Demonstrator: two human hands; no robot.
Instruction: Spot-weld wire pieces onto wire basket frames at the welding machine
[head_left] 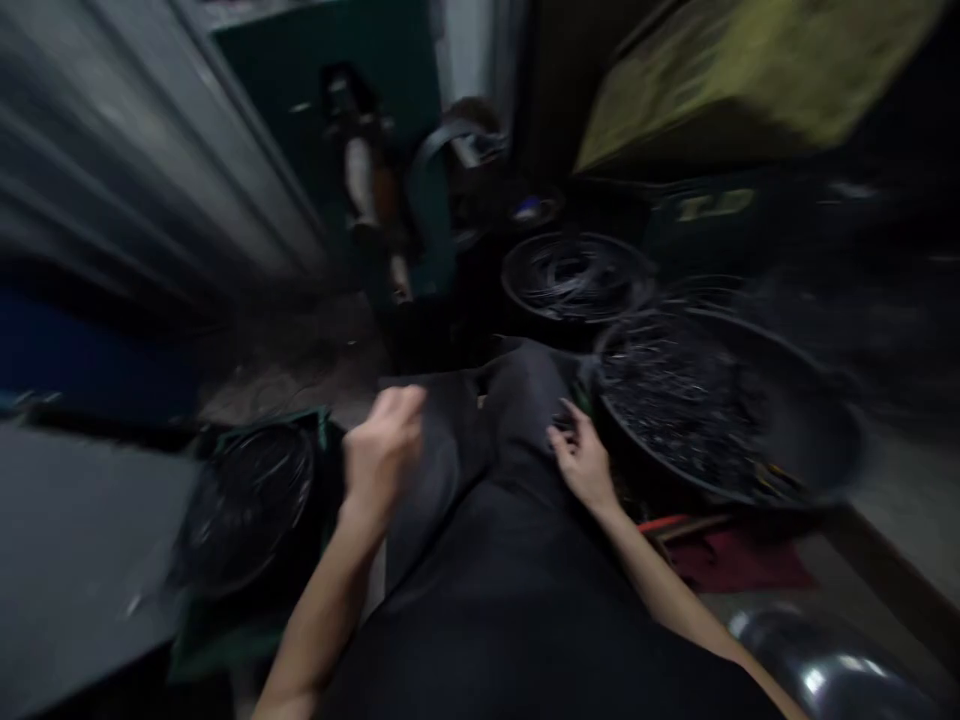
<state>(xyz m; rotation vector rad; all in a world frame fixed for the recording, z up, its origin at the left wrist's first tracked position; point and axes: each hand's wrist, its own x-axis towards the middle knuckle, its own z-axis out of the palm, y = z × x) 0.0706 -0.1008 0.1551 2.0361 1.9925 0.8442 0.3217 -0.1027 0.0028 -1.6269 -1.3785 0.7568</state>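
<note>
My left hand [384, 445] is closed in a loose fist above my left thigh, and whatever it may hold is hidden. Over my other thigh, my right hand [581, 455] pinches a small dark piece [564, 420] between thumb and fingers. Just right of that hand is a wide dark basin [817, 430] with a heap of small dark pieces [675, 400] in it. Dark trousers [517, 400] cover my lap beneath both hands. The picture is dim and blurred.
A round container [514, 285] of wire-like strands stands ahead. At left, a dark bundle [251, 505] sits in a green crate [324, 425] beside a grey surface [75, 540]. A green machine [262, 60] rises ahead; a shiny metal bowl [817, 660] lies lower right.
</note>
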